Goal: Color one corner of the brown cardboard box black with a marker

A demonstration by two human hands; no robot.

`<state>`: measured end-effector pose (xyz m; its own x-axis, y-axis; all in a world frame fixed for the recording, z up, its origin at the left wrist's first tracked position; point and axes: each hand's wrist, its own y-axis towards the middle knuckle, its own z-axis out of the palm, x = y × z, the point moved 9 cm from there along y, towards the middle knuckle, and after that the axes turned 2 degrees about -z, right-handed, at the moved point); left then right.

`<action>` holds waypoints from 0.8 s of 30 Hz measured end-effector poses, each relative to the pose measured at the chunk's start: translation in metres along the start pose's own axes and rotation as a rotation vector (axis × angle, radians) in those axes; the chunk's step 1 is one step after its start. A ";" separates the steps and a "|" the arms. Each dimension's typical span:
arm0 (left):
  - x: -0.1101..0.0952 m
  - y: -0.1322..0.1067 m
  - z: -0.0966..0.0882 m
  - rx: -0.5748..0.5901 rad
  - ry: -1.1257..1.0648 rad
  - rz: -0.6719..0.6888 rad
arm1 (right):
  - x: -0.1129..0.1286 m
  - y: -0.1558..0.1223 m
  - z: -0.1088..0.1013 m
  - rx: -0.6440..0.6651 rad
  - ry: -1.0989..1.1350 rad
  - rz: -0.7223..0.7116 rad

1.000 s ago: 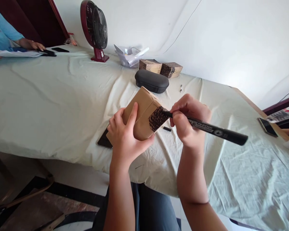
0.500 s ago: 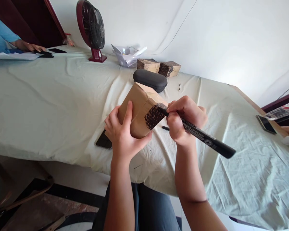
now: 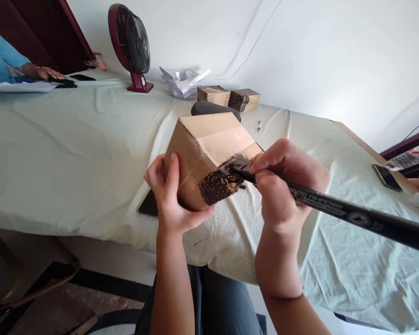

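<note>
A brown cardboard box is tilted above the table, with my left hand gripping its left side and lower edge. Dense black scribbles cover the box's near right corner and run onto its upper face. My right hand is closed around a black marker, whose tip meets the scribbled patch near the edge. Behind the box, a dark oblong case is partly hidden. A black phone lies partly covered under my left hand.
Two scribbled boxes stand by the wall, beside a clear plastic basket and a fan. A small pen-like piece lies on the pale cloth. At far left is another person's hand; another phone lies right.
The box has turned and tipped, showing more of its upper face and hiding more of the case. My right hand has shifted right, and the marker now points lower right, closer to the camera.
</note>
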<state>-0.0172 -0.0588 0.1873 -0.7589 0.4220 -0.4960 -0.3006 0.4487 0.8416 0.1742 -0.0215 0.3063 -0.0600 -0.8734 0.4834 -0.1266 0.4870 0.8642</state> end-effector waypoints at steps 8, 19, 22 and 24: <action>0.005 -0.002 -0.003 -0.022 -0.082 0.006 | -0.003 0.001 -0.006 -0.052 -0.025 0.007; 0.017 -0.003 0.013 0.132 -0.182 -0.123 | -0.039 0.004 -0.012 -0.047 0.158 0.141; 0.021 -0.004 0.016 0.179 -0.203 -0.158 | -0.047 0.004 -0.013 -0.029 0.192 0.233; 0.023 -0.005 0.017 0.194 -0.203 -0.165 | -0.054 0.004 -0.012 -0.008 0.233 0.324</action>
<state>-0.0238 -0.0381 0.1681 -0.5723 0.4713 -0.6711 -0.2791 0.6576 0.6998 0.1893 0.0274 0.2856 0.1305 -0.6495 0.7491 -0.1299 0.7378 0.6624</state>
